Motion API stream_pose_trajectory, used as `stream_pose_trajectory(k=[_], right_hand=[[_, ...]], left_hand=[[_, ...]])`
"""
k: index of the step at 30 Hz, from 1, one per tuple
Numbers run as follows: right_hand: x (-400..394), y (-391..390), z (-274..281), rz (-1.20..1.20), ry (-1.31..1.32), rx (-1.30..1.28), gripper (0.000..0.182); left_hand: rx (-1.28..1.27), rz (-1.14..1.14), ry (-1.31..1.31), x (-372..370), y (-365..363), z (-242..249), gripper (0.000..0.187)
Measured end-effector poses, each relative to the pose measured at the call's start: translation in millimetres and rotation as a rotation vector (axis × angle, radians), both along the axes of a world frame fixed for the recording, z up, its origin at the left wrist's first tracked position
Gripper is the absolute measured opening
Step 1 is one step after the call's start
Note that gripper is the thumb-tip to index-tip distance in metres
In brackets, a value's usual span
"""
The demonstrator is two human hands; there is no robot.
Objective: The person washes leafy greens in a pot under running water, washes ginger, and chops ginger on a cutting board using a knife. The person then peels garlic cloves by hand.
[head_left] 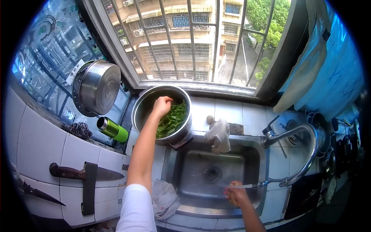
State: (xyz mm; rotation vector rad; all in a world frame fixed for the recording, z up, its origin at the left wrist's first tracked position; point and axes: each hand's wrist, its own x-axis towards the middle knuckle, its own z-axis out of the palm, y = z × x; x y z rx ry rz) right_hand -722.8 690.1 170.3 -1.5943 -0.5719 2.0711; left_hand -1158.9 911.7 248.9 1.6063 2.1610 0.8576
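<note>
My left hand point(163, 105) is inside the rim of a large metal pot point(187, 129), over green leafy vegetables point(172, 120). Its fingers are bent together, and what they hold, if anything, is too small to make out. Over the lower right of the steel sink point(193, 164), my right hand point(236, 194) has its fingers curled around something I cannot make out. A thin stream of water from the curved faucet point(313, 145) seems to reach this hand. The drain point(212, 174) shows in the sink's bottom.
A knife point(102, 173) hangs in a dark holder on the left wall. A green bottle point(118, 131) and metal basins point(101, 87) stand at the upper left. Cloths lie on the sink's back edge point(219, 136) and left edge point(165, 200). A barred window is behind.
</note>
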Motion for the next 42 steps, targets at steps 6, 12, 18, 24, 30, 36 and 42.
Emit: stream_pose_trajectory(k=[6,12,18,24,30,36,42], right_hand=[[0.2,3.6,14.1,-0.021,-0.070,0.063,0.025],[-8.3,11.0,21.6,0.007,-0.089,0.056,0.030],[-12.8,8.2,5.7,-0.036,-0.020,0.062,0.038],[-12.2,5.1,10.7,-0.017,-0.005,0.026,0.038],[-4.3,-1.4,-5.7,-0.012,0.045,0.064,0.035],[-8.7,0.2,7.5,0.031,-0.016,0.042,0.033],[-9.8,-0.8,1.9,0.057,-0.007,0.062,0.034]], left_hand=[[-0.188,0.087,0.086,-4.4,9.0,-1.6,0.019],[-0.285,0.040,-0.169,-16.0,5.7,-8.8,0.020],[-0.280,-0.006,0.077,7.4,-16.6,24.4,0.020],[-0.051,0.034,0.398,8.8,-16.0,21.0,0.005],[0.146,-0.012,0.435,15.3,-18.0,22.1,0.011],[0.084,-0.152,0.488,15.2,-23.3,20.9,0.020],[-0.004,-0.134,0.408,18.8,-20.7,21.5,0.014]])
